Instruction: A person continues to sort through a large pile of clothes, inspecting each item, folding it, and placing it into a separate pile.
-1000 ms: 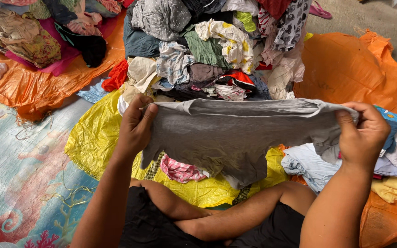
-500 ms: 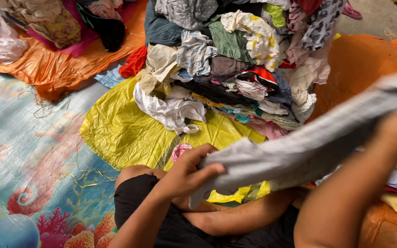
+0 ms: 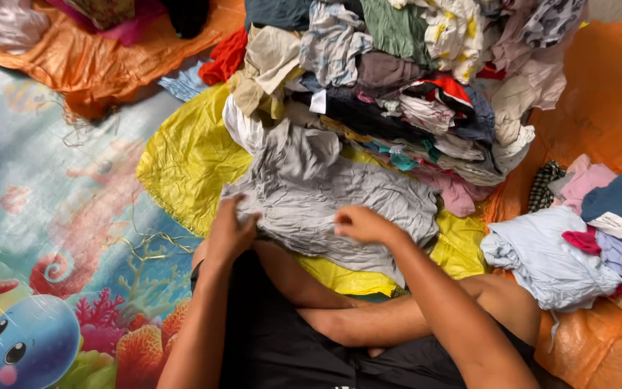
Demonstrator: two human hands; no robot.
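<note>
A crumpled grey garment lies spread on a yellow sheet in front of my crossed legs. My left hand grips its near left edge. My right hand rests on its near middle, fingers curled down on the cloth. Just beyond the garment rises a big heap of mixed clothes.
An orange sheet at the right carries a smaller stack of clothes. Another orange sheet with clothes lies at the far left. A sea-themed printed mat covers the floor to the left.
The grey garment, held up and swung to the right before, now lies flat on the yellow sheet. Both hands came down onto its near edge.
</note>
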